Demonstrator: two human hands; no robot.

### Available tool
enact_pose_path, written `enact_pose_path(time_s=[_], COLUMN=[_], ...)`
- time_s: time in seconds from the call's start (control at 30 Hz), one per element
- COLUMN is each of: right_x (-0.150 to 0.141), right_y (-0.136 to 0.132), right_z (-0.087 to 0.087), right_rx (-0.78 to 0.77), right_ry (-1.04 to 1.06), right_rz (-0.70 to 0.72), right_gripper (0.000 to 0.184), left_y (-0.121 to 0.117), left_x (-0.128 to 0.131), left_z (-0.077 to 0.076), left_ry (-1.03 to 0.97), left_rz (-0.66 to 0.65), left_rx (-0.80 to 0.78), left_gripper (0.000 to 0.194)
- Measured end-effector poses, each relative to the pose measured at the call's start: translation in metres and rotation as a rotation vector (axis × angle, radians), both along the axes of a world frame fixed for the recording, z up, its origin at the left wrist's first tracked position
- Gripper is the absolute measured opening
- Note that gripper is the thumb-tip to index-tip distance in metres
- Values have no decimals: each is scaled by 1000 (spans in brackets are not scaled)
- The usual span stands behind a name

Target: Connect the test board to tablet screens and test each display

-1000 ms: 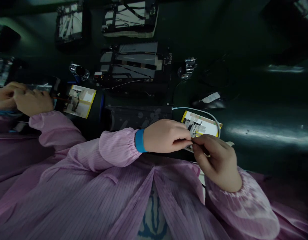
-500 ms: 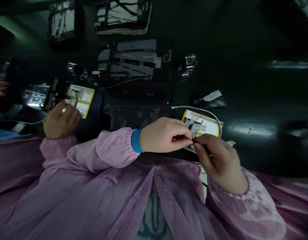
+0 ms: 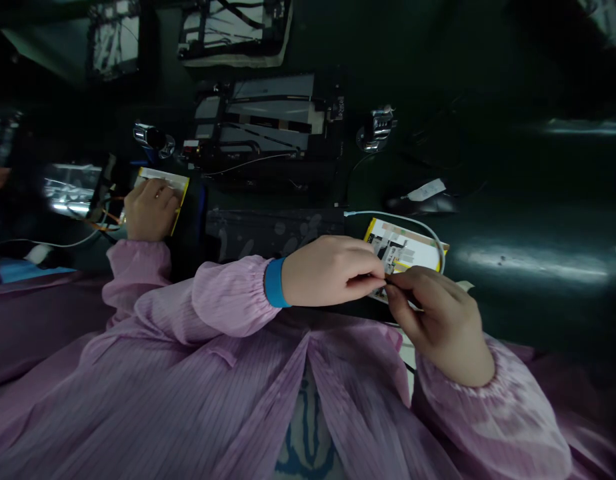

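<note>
Pinch, two-handed, over yellow-edged pack (image 3: pixel 419 248)

Held left hand (image 3: pixel 331 270) curled, blue band (image 3: pixel 277 283) at the wrist, thumb and forefinger brought together at the tips. Held right hand (image 3: pixel 442 319) likewise, tips meeting the left ones. Clamped a small dark piece (image 3: pixel 387 281) between them; could not make out its kind, nor any contact with the pack below. Found the pack near the front edge of the bench (image 3: pixel 508 200), just right of a dark panel (image 3: pixel 271 230): white face, yellow strips at its edges, dark and silvery parts toward the left, nearest portion hidden by fingers, pale cable (image 3: pixel 411 221) curved across the far right corner. Compared with half a second earlier, saw both hands practically unmoved, but a co-worker's hand (image 3: pixel 153 210) farther forward, covering much of a second yellow-edged pack (image 3: pixel 177 182) at left.
</note>
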State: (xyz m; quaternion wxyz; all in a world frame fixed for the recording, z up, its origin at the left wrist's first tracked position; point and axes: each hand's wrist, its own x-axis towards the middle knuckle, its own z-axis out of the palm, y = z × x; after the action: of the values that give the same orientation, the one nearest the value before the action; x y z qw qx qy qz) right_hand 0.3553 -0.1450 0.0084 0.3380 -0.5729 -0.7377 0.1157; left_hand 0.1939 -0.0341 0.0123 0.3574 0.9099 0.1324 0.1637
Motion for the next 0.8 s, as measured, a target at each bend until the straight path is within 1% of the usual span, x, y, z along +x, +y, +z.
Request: enact_pose_path(time_s=[0.2, 0.5, 0.7, 0.8], right_x=[-1, -1, 4, 5], right_y=[-1, 1, 0, -1], right_z=[0, 0, 2, 3], right_rx=[-12, -18, -111, -145], right_ry=[24, 77, 191, 212], right_rz=[-3, 9, 51, 57], right_gripper=[9, 11, 9, 10], left_y=[-2, -4, -3, -3], left_x=[-1, 0, 0, 0], left_z=[-2, -2, -1, 0], left_ry=[-52, -41, -72, -96], left_rz=[2, -11, 8, 26], left_rx=[47, 29, -20, -50], left_gripper=[14, 16, 14, 13])
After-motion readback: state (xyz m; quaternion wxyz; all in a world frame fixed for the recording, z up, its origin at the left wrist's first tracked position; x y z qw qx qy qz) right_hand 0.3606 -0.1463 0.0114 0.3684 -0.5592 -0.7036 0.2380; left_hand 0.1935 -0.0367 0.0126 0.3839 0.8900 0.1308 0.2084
